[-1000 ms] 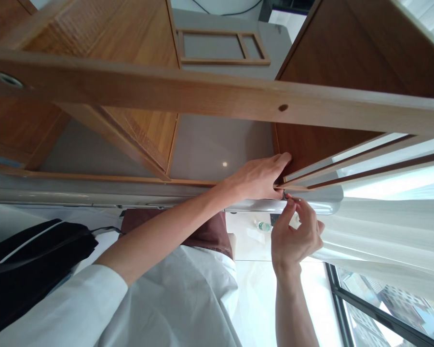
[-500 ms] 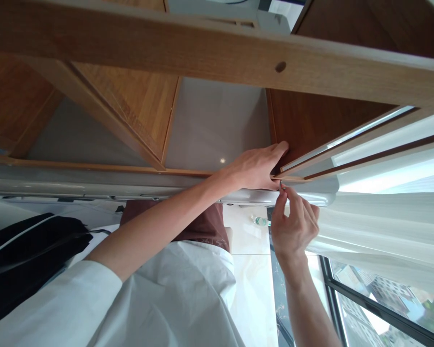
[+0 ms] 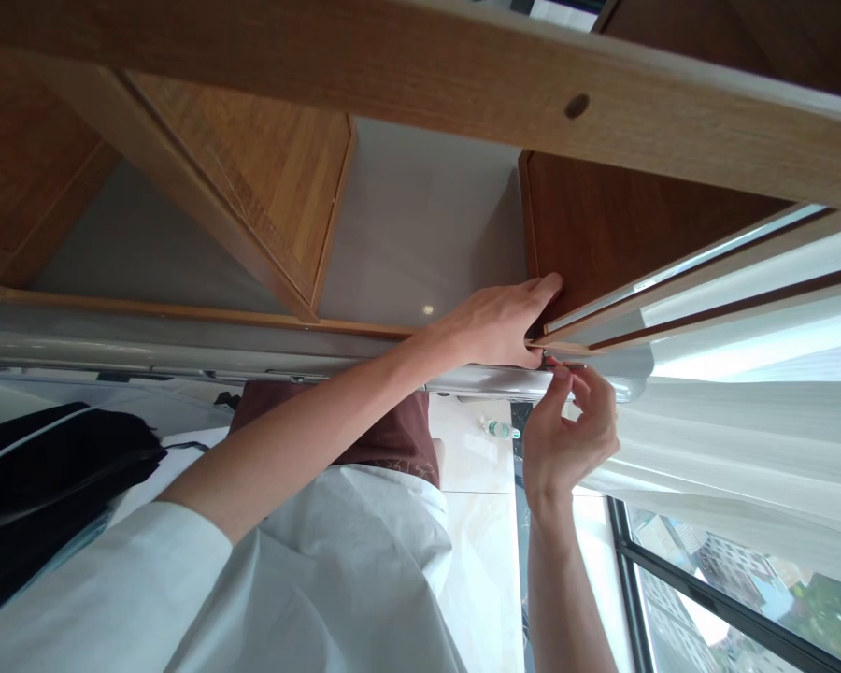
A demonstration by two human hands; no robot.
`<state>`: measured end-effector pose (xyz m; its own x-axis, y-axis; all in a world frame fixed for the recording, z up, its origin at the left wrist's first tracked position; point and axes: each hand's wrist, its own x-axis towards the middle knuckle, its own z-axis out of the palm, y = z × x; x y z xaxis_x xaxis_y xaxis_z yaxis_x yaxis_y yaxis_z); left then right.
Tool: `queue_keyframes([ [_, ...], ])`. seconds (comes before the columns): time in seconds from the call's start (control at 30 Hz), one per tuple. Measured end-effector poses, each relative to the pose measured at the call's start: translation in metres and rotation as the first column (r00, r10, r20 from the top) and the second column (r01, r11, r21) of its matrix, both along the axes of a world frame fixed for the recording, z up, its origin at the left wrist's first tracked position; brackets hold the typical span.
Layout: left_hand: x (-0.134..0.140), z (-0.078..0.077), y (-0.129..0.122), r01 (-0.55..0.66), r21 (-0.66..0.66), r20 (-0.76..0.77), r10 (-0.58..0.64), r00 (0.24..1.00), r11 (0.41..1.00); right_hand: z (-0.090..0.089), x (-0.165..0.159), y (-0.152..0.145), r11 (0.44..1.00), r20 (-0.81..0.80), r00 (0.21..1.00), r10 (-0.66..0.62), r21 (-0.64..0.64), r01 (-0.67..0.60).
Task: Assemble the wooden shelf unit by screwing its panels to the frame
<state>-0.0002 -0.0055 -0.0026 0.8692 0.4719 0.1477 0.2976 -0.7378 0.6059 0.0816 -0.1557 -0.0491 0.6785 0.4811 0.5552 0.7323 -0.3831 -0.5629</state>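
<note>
Pinching something tiny, likely a screw, too small to tell for sure, the right hand (image 3: 567,435) worked at the lower corner of the brown panel (image 3: 603,234), thumb and forefinger nearly closed. The left hand (image 3: 497,322) lay flat, fingers curled round that panel's edge, steadying it. A loosened pinch could drop the piece to the floor; a slack left grip might let the panel shift. Its dark, smooth wood stood beside the white curtain (image 3: 743,458).

Whatever is pinched at the right hand (image 3: 567,439) fingertips, just beneath the dark wooden panel (image 3: 617,224), is too small to be identified. The left hand (image 3: 494,322) fingertips are hidden behind that panel's edge.
</note>
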Motion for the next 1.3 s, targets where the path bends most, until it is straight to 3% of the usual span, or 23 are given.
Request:
queue_keyframes([
  [0.2,0.001,0.0,0.0,0.002,0.001,-0.004,-0.002,1.0,1.0,0.006,-0.003,0.005,0.998,-0.249,0.969,-0.001,0.057,0.016],
  [0.47,0.002,0.0,0.0,-0.019,-0.008,-0.002,0.019,1.0,1.0,0.002,0.004,0.009,0.989,-0.567,0.822,0.049,0.141,0.039],
  [0.83,0.002,0.0,0.001,-0.017,-0.016,-0.012,0.017,1.0,1.0,0.005,0.003,0.012,0.97,-0.669,0.735,0.113,0.235,0.064],
  [1.1,0.002,0.0,0.0,-0.019,-0.014,0.007,0.019,1.0,1.0,0.005,0.007,0.013,0.974,-0.694,0.712,0.111,0.22,0.063],
  [1.3,0.003,-0.001,0.001,-0.022,-0.017,-0.004,0.021,1.0,1.0,0.001,0.001,0.012,0.977,-0.612,0.785,0.091,0.207,0.048],
])
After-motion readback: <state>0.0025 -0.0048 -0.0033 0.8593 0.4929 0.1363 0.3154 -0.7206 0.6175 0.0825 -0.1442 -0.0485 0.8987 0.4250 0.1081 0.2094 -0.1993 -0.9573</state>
